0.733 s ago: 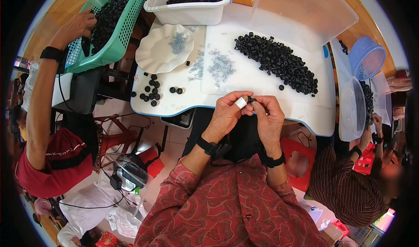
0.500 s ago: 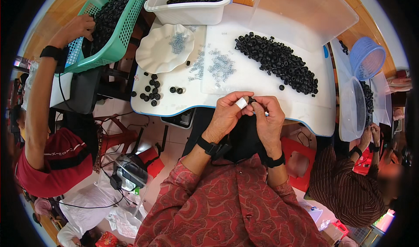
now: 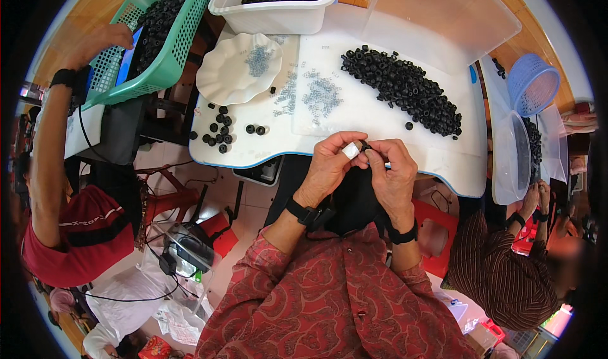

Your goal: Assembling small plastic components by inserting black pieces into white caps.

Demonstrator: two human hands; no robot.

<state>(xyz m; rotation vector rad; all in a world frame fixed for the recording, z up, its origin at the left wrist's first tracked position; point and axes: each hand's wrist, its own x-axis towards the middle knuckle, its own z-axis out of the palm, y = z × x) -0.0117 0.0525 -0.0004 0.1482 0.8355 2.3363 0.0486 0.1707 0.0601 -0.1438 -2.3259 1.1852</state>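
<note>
Just off the table's front edge, my left hand [image 3: 324, 172] and my right hand [image 3: 391, 172] meet with fingertips pinched around one small black ring-like part [image 3: 365, 146]. A white wrap [image 3: 351, 150] covers a digit of my left hand. Fingers hide most of the part, so whether a smaller piece is in it cannot be told. Beyond my right hand spreads a pile of similar black parts [image 3: 405, 93]. Small clear pieces [image 3: 322, 91] lie scattered ahead of my left hand. Several loose black parts [image 3: 221, 131] sit near the table's left edge.
A scalloped cream dish [image 3: 215, 74] holds more clear pieces. Behind it stands a white tub [image 3: 272, 20] of black parts. A translucent panel [image 3: 437, 17] rises at the back right. Co-workers sit on both sides, the left one reaching over a green basket [image 3: 183, 48].
My hands stay pinched together over the part; my right hand has shifted very slightly right. The left co-worker's hand has moved left over the basket, exposing a lit blue screen.
</note>
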